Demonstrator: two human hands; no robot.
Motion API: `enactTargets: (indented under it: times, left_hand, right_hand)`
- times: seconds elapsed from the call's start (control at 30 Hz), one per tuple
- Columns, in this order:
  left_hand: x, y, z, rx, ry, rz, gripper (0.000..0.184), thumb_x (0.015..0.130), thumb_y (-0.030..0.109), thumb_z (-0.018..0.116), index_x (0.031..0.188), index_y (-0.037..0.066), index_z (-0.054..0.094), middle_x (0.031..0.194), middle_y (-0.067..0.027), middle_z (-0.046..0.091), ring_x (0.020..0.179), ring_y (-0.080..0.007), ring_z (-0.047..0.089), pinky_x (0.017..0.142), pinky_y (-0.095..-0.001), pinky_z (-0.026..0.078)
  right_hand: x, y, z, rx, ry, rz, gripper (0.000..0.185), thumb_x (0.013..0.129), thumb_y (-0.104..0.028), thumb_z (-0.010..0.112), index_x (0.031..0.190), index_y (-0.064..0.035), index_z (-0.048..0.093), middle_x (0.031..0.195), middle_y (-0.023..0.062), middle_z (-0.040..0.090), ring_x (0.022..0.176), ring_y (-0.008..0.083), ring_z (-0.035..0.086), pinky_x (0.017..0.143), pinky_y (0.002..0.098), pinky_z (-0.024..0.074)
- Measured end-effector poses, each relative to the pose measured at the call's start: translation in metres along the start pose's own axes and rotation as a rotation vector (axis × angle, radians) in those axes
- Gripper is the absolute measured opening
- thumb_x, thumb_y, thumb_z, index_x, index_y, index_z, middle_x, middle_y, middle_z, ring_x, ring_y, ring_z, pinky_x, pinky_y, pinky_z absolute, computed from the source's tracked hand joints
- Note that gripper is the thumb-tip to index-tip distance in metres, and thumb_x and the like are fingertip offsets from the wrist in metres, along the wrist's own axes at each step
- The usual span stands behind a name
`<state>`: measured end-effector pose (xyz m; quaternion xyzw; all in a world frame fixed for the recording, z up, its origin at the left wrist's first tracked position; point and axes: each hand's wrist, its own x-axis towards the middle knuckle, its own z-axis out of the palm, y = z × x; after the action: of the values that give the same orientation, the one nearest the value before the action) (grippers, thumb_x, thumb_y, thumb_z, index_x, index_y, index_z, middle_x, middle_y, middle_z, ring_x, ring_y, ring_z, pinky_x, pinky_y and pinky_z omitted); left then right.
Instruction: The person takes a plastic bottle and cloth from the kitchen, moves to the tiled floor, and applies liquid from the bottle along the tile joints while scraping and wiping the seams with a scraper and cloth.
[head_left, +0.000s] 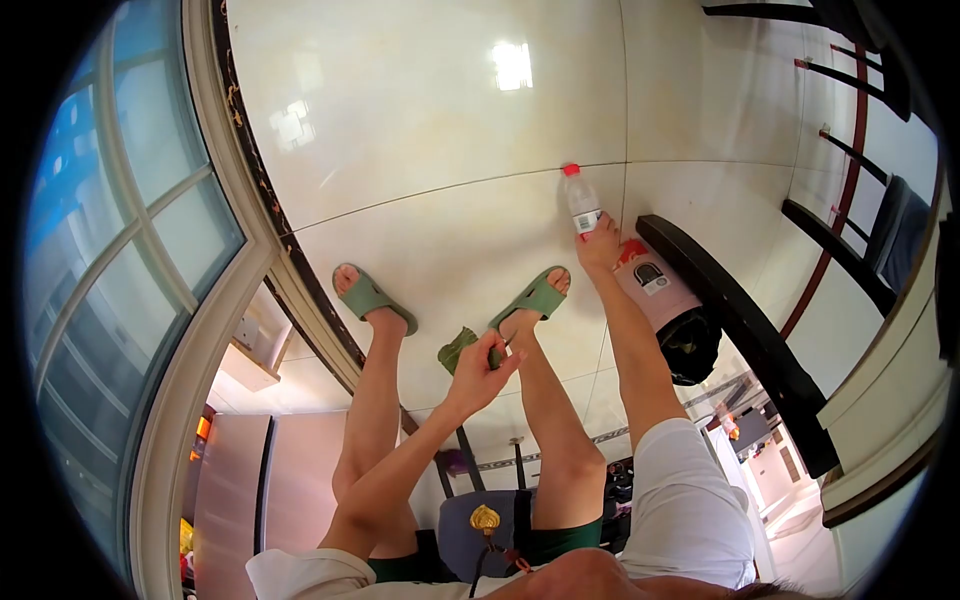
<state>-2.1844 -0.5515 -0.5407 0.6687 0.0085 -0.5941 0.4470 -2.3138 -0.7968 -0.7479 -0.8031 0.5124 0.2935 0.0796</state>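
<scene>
My left hand (482,368) is closed on a crumpled green cloth-like item (457,347), held between my knees above the floor. Out to the right, my right hand (600,243) has its fingers wrapped round the lower part of a clear plastic bottle (581,200) with a red cap and a white label. The bottle's cap points away from me. Just beside my right forearm stands a pink bin (656,285) with a black bag at its near end.
Green slippers (540,299) are on my feet on the tiled floor (430,120). A glass-paned door (150,200) is at the left. Dark wooden furniture (740,340) runs along the right, with chair legs (845,75) beyond it.
</scene>
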Motion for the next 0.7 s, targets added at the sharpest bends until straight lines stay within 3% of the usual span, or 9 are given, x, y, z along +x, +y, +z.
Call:
enactTargets:
  times: [0.43, 0.53, 0.7]
  left_hand:
    - [-0.005, 0.010, -0.014, -0.055, -0.016, -0.017, 0.038, 0.084, 0.013, 0.069, 0.072, 0.008, 0.034, 0.059, 0.0031, 0.037, 0.056, -0.0060, 0.031, 0.050, -0.0239, 0.029]
    - [-0.005, 0.006, -0.015, -0.071, -0.017, -0.029, 0.037, 0.084, 0.012, 0.069, 0.073, 0.008, 0.034, 0.059, 0.0032, 0.036, 0.056, -0.0056, 0.031, 0.049, -0.0235, 0.028]
    - [-0.008, 0.010, -0.021, -0.104, 0.001, -0.012, 0.037, 0.084, 0.012, 0.069, 0.073, 0.007, 0.035, 0.058, 0.0034, 0.037, 0.057, -0.0052, 0.031, 0.049, -0.0233, 0.028]
  right_hand:
    - [-0.032, -0.051, 0.005, -0.019, -0.078, -0.016, 0.065, 0.071, -0.028, 0.074, 0.124, -0.0118, 0.039, 0.119, 0.0068, 0.051, 0.111, 0.0281, 0.051, 0.079, 0.0535, 0.0458]
    - [-0.040, -0.065, 0.004, -0.073, -0.085, -0.061, 0.059, 0.071, -0.027, 0.074, 0.117, -0.0117, 0.040, 0.115, 0.0056, 0.051, 0.109, 0.0262, 0.050, 0.081, 0.0516, 0.0440]
    - [-0.047, -0.078, -0.002, -0.150, -0.029, -0.209, 0.057, 0.073, -0.021, 0.071, 0.121, -0.0111, 0.041, 0.114, 0.0050, 0.051, 0.107, 0.0255, 0.050, 0.081, 0.0489, 0.0404]
